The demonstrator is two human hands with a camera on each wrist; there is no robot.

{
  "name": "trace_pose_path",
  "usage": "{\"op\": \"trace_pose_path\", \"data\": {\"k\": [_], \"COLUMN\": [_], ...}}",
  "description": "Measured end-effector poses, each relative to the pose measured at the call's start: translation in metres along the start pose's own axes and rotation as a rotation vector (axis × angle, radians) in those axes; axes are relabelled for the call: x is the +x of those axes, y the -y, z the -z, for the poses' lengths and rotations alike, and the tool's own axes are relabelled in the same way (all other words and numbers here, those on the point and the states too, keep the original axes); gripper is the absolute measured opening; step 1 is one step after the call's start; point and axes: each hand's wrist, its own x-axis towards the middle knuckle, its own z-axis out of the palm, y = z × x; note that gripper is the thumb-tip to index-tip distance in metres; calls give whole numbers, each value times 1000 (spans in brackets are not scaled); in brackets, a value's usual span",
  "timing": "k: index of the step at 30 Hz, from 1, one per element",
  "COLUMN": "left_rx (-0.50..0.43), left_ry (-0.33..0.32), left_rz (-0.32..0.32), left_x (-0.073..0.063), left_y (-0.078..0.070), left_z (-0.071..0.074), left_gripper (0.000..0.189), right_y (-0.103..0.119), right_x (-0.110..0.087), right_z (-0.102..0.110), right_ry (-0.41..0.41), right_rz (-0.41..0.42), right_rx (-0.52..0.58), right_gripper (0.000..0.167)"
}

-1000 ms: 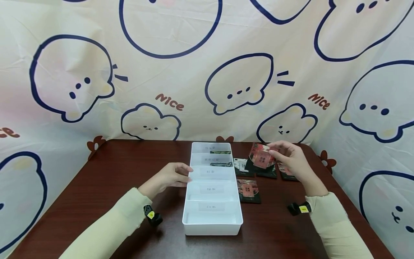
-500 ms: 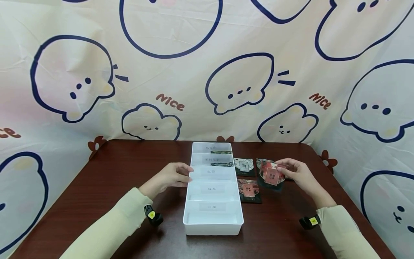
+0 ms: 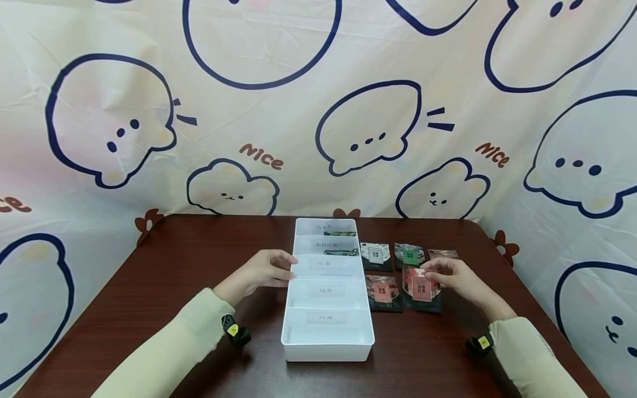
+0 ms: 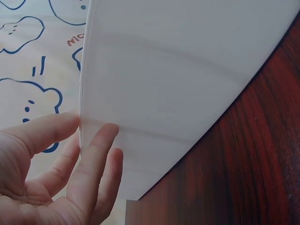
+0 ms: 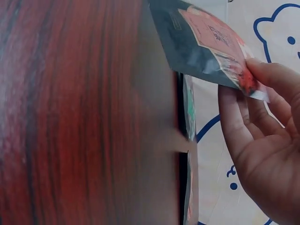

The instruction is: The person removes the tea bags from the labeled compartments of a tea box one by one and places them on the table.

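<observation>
**Corner pinch on one side, light steadying touch on the other**

Closest to you is the near end of the white box (image 3: 325,354), set lengthwise on the counter (image 3: 423,354) with its compartments running away from you, probably so every printed label (image 3: 324,263) stays in view. A bit further up, your left grip (image 3: 259,272) is relaxed, fingertips just resting against the rim and outer wall. I'd guess that's to stop the box sliding.

Over on the other side, your right grip (image 3: 460,281) is pinching the red packet (image 3: 422,293) near its far right corner, thumb on top, fingers underneath. Makes sense, tbh, since most of the front stays uncovered. Can't tell if its near edge touches the counter.

Between that and the box lies a red-labelled packet (image 3: 382,293). Behind them sit a white-labelled packet (image 3: 375,255), a green-labelled packet (image 3: 410,255) and a partly hidden packet (image 3: 443,254), side by side, maybe for easy picking. The two farthest compartments each show a sliver of dark green packet (image 3: 340,252), and cartoon cloth (image 3: 249,121) hangs behind everything.
</observation>
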Motion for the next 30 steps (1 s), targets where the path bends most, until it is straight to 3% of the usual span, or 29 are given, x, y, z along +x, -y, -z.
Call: {"op": "trace_pose_path", "data": {"k": [16,30], "left_rx": [-4,-20], "left_ry": [1,2], "left_rz": [3,14], "left_x": [1,0], "left_y": [1,0], "left_z": [0,1], "left_gripper": [34,33], "right_y": [-13,-9], "right_x": [20,23], "right_z": [-4,-11], "right_ry": [58,82], "right_rz": [-27,-61], "right_rx": [-106,-189], "right_gripper": [28,22]}}
